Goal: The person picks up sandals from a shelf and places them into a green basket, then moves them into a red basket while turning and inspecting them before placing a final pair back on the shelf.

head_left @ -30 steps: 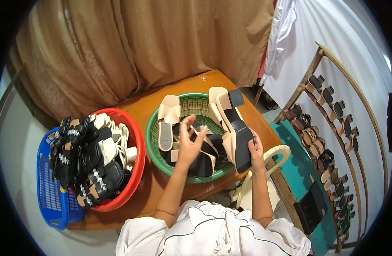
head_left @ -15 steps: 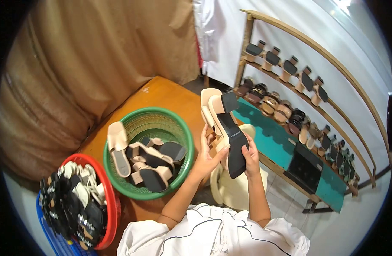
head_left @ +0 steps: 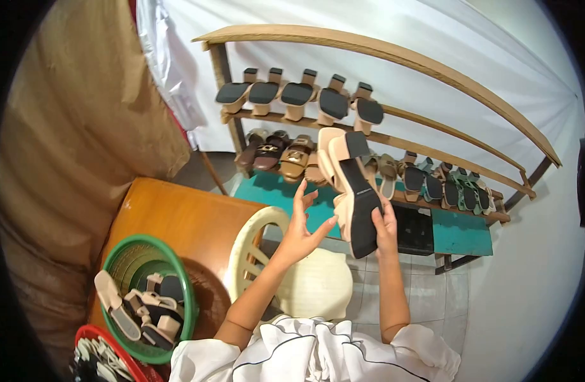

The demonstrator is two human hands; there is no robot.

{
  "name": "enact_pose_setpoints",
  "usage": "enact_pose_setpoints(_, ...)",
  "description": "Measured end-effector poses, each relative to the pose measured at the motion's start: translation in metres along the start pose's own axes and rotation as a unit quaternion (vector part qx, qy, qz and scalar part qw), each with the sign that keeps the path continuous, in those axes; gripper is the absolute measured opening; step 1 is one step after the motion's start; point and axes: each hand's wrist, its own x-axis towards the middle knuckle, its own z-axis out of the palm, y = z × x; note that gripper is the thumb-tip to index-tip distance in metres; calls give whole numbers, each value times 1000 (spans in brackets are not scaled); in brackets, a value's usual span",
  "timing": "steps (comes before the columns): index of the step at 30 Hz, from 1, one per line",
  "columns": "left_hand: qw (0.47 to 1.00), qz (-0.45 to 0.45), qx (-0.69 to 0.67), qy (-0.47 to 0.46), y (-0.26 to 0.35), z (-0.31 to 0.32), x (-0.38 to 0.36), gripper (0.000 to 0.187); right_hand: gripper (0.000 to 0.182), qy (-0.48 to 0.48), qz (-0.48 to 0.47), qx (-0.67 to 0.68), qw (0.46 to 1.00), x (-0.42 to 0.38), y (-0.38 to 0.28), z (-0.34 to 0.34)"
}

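Observation:
My right hand [head_left: 386,230] grips a pair of beige heeled sandals [head_left: 362,204] near the toe end, with the black soles facing me and the block heels at the top. The two sandals lie against each other, and the one behind is partly hidden. Just left of them, my left hand [head_left: 299,232] is open, its thumb and fingers spread, apart from the sandals. Beyond the pair stands a wooden shoe rack [head_left: 394,44]. A row of similar beige sandals [head_left: 297,94] leans along its upper bar, soles outward.
Lower on the rack are brown slides [head_left: 297,158] and green sandals [head_left: 461,191], above a teal bench [head_left: 461,232]. A cream plastic chair [head_left: 314,283] stands before me. At left, a wooden table [head_left: 178,200] bears a green basket [head_left: 190,305] of sandals, near a red basket [head_left: 108,334].
My view has turned right toward the rack, so the baskets sit lower left. My left hand has let go of the sandals; my right hand still holds them.

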Motion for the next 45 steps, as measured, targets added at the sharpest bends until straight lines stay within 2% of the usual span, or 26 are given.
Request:
enact_pose_setpoints(1,1000,6,-1,-12,-1,10,10,85,42,7,9,-2,1000,7,-15,-10)
enact_pose_setpoints(4,998,44,-12,-40,-6,36,35,85,39,53,-43,-46,997,32,-37,-42)
enact_pose_setpoints(9,996,49,26,-65,-19,61,62,86,35,119,-68,-63,989,79,-57,-79)
enact_pose_setpoints(14,992,61,86,-69,-22,68,89,84,40,140,-5,-91,986,151,-65,-103)
enact_pose_setpoints(17,982,117,130,-71,-9,71,114,79,47,156,9,-130,979,202,-63,-107)
enact_pose_setpoints(18,966,173,183,-59,-13,73,125,77,49,161,9,-140,977,218,-62,-107)
enact_pose_setpoints(21,909,197,365,-44,-12,83,147,77,54,153,11,-166,974,261,-47,-111)
enact_pose_setpoints(23,885,193,420,-53,-12,87,160,77,57,117,5,-175,978,286,-36,-121)
enact_pose_setpoints(25,846,205,489,-55,-11,87,173,77,59,121,19,-189,974,294,-36,-118)
enact_pose_setpoints(27,848,206,486,-59,-17,86,185,78,58,154,25,-204,967,303,-28,-117)
enact_pose_setpoints(31,841,205,496,-63,-21,86,198,80,59,105,29,-198,974,307,-20,-122)
enact_pose_setpoints(36,820,206,532,-53,-26,88,199,81,62,108,49,-186,975,302,-18,-121)
enact_pose_setpoints(41,825,191,529,-58,-27,89,198,81,68,100,75,-202,971,297,-21,-119)
enact_pose_setpoints(45,848,178,497,-41,-23,86,186,80,71,139,64,-85,985,280,-13,-121)
